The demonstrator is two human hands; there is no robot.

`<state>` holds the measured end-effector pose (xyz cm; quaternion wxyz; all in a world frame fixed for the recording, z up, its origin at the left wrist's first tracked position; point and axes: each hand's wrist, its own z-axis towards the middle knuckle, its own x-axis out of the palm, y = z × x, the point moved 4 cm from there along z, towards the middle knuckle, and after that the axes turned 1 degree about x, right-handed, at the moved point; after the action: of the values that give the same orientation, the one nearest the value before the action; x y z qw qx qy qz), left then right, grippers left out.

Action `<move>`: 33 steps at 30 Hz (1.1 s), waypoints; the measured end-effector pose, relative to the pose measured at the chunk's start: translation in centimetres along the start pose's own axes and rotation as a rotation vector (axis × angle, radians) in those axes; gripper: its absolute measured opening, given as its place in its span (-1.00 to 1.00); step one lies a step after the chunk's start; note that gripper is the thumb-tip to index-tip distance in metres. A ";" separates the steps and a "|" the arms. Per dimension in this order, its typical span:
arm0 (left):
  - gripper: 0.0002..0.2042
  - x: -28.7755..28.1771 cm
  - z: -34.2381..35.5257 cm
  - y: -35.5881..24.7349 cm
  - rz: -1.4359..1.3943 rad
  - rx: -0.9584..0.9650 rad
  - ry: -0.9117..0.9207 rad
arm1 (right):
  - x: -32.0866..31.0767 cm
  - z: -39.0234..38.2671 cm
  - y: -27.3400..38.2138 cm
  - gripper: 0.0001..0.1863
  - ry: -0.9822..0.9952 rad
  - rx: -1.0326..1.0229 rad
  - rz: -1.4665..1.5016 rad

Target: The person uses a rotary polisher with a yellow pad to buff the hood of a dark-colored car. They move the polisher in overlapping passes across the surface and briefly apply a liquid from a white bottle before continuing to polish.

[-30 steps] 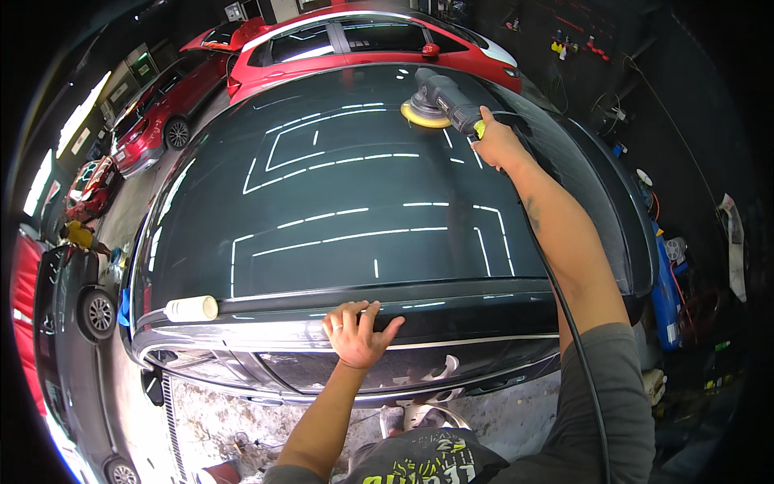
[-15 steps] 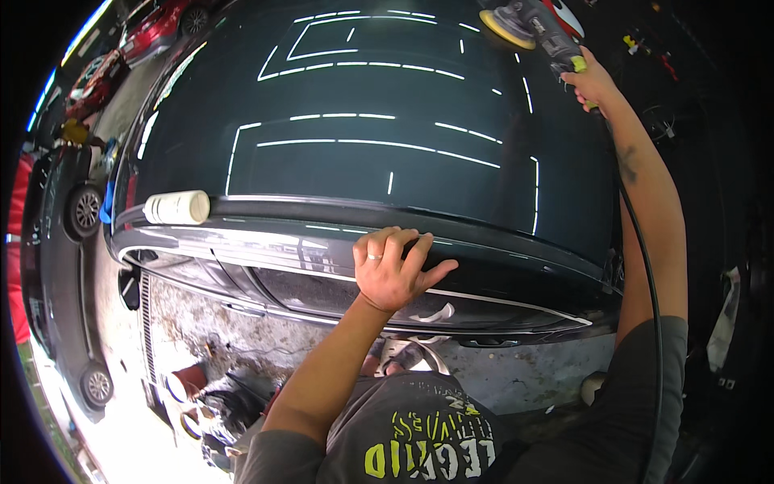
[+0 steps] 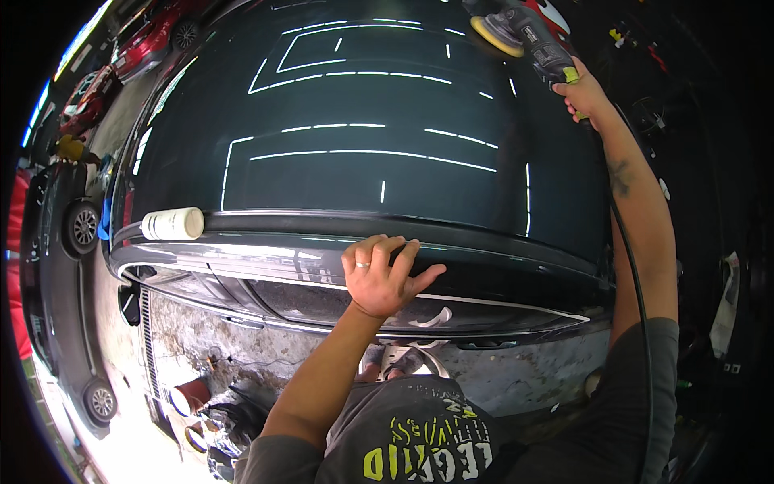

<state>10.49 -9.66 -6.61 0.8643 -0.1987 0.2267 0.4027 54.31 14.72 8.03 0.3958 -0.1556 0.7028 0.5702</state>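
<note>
Right hand (image 3: 587, 95): my fingers are closed around the rear handle of the polisher (image 3: 542, 47), with yellow-green grip material showing on both sides of my fist. The arm is extended toward the far right part of the car roof (image 3: 363, 181).

Left hand (image 3: 384, 278): unclosed and holding nothing. The palm faces down, the fingers are slightly bent and rest on the near side edge of the car roof, and the thumb is spread to the right. One finger carries a ring (image 3: 362, 265).

Containers: a white bottle (image 3: 172, 224) lies on its side on the dark strip (image 3: 310, 222) along the near edge of the roof, to the left of my left hand and apart from it. Its wall is opaque; I cannot tell what is inside. A reddish-brown bucket (image 3: 193, 395) sits tilted on the floor (image 3: 270, 343) at lower left; its contents cannot be made out.

Position of the polisher: the body extends from my right hand up and to the left, ending at the yellow pad (image 3: 495, 37). The pad is at the far right part of the roof; I cannot confirm how firmly it bears on the surface. The black cord (image 3: 633, 266) leaves the handle end, runs along my right forearm and continues to the lower edge of the view. The polisher is well apart from my left hand and from the bottle.
</note>
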 end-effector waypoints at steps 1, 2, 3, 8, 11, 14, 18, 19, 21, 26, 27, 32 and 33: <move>-0.47 -0.1 0.1 -0.1 0.001 0.002 0.001 | -0.1 -0.2 -0.3 0.10 -0.001 -0.001 0.006; -0.47 -0.2 0.1 -0.1 0.005 0.004 0.001 | -0.1 -0.4 -0.4 0.11 -0.003 0.006 0.022; -0.48 -0.2 0.2 -0.1 0.010 0.005 0.000 | -0.2 -0.5 -0.5 0.11 -0.005 0.013 0.038; -0.46 -0.3 0.3 -0.2 0.009 0.019 0.005 | -0.8 -1.4 -0.9 0.11 0.000 0.023 0.069; -0.45 -0.3 0.3 -0.3 0.008 0.018 -0.001 | -0.6 -1.8 -0.7 0.12 -0.013 0.024 0.063; -0.45 -0.4 0.2 -0.2 0.009 0.017 0.000 | -0.4 -2.1 -0.4 0.12 -0.026 0.032 0.054; -0.45 -0.1 -0.1 -0.2 0.008 0.019 0.004 | -0.8 -1.6 -1.4 0.12 -0.021 0.044 0.048; -0.46 -0.1 -0.1 -0.2 0.008 0.019 0.004 | -0.9 -1.5 -1.6 0.12 -0.017 0.046 0.051; -0.46 -0.2 0.0 -0.2 0.009 0.017 0.002 | -0.9 -1.5 -1.6 0.12 -0.016 0.052 0.060; -0.46 -0.2 0.1 -0.2 0.009 0.023 -0.004 | -1.2 -1.6 -2.0 0.12 -0.017 0.049 0.064; -0.46 -0.3 0.2 -0.2 0.009 0.024 -0.002 | -1.2 -1.7 -2.0 0.12 -0.020 0.051 0.062; -0.46 -0.3 0.4 -0.2 0.014 0.032 0.002 | -1.3 -2.1 -1.9 0.11 -0.041 0.057 0.063; -0.46 -0.3 0.4 -0.1 0.013 0.032 0.002 | -1.4 -2.1 -2.0 0.11 -0.045 0.062 0.068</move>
<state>10.55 -9.71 -6.15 0.8644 -0.1836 0.2354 0.4045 55.70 11.88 7.79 0.3963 -0.1066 0.7159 0.5648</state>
